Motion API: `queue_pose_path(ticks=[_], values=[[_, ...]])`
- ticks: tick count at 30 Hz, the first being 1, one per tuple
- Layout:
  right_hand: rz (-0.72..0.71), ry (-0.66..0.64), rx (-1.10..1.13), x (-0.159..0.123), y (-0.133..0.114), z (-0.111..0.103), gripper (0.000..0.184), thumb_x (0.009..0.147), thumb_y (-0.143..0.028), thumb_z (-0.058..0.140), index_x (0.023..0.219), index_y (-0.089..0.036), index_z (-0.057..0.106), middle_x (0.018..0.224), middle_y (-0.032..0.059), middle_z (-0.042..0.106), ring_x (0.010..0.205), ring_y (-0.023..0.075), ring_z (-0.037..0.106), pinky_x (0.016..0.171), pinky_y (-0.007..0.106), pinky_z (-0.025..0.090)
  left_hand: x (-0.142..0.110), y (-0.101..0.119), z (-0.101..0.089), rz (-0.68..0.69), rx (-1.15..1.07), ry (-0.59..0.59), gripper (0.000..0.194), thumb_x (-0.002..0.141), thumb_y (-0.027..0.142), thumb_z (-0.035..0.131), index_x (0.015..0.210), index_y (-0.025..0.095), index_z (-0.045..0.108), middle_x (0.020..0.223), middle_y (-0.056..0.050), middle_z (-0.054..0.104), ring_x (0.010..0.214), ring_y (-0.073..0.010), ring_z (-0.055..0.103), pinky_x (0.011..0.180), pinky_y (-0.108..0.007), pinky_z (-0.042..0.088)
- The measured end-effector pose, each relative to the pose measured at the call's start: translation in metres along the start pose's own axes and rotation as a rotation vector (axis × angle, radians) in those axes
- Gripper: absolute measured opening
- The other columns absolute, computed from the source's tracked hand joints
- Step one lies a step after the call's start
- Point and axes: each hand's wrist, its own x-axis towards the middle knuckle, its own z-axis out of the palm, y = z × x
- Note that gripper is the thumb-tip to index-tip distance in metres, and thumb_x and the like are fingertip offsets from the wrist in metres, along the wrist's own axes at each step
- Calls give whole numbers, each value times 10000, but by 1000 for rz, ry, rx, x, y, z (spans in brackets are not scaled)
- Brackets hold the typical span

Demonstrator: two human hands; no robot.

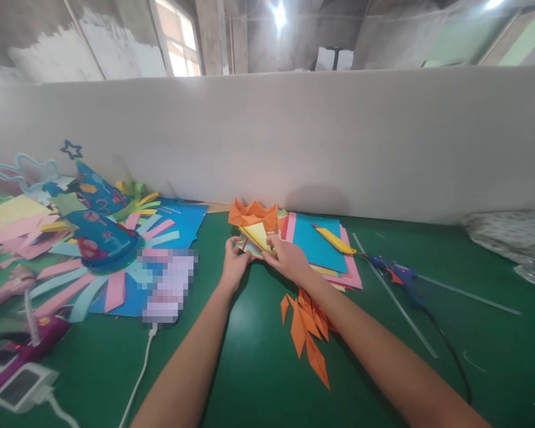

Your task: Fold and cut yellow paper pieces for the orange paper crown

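Note:
A pale yellow folded paper (255,230) lies between my two hands, with other coloured paper edges just under it. My left hand (235,266) pinches its lower left side, thumb and fingers curled in. From the right, my right hand (289,259) grips the paper's other edge with bent fingers. Right behind them stands an orange folded-paper piece (254,214) with pointed tips. Several orange folded-paper pieces (299,326) lie loose below my right wrist. Beside that hand is a stack of coloured sheets (318,246), blue on top, bearing a yellow utility knife (336,239).
Decorated blue cone hats (107,241) with paper strips stand left. A blurred-out phone-like object (169,288) trails a white cable. Another person's hand (20,282) is near a purple glue gun (29,356). At right lie a blue glue gun (396,273) and clear glue sticks (405,315).

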Motion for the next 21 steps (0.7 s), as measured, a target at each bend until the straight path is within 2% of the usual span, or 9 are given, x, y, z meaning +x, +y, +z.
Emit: queue_pose_path(ticks=[4,7,13,17,21], values=[[25,8,-71,0,-10,2,385,860,-534,483,1001,-176,472,861,75,642,784,205,613,545,234,292,2,-2,1,1,0,32,416,575,84,585,899,212,358,735,68,519,639,-95,595,619,-234,511],[65,11,-110,2,-13,4,414,851,-550,489,1000,-164,468,831,79,644,752,211,619,517,239,269,3,-3,1,-2,-1,40,413,568,77,586,865,216,334,729,72,518,632,-93,598,621,-242,517],[59,7,-148,5,-6,3,249,936,-343,379,1077,-156,463,783,45,642,669,180,602,509,242,271,3,-3,0,4,1,23,422,562,84,587,853,222,315,736,63,561,608,-95,593,598,-247,518],[-34,5,-164,4,-3,3,206,925,-196,369,1040,-203,540,863,51,639,743,174,588,553,245,291,2,-4,0,16,9,15,389,549,86,587,833,214,354,721,66,548,613,-92,579,588,-235,516],[-114,27,-161,2,-5,5,234,919,-168,379,981,-220,598,959,59,615,819,177,554,613,247,324,2,-5,0,20,11,34,343,546,100,586,796,203,375,753,53,544,658,-98,582,616,-250,526]])
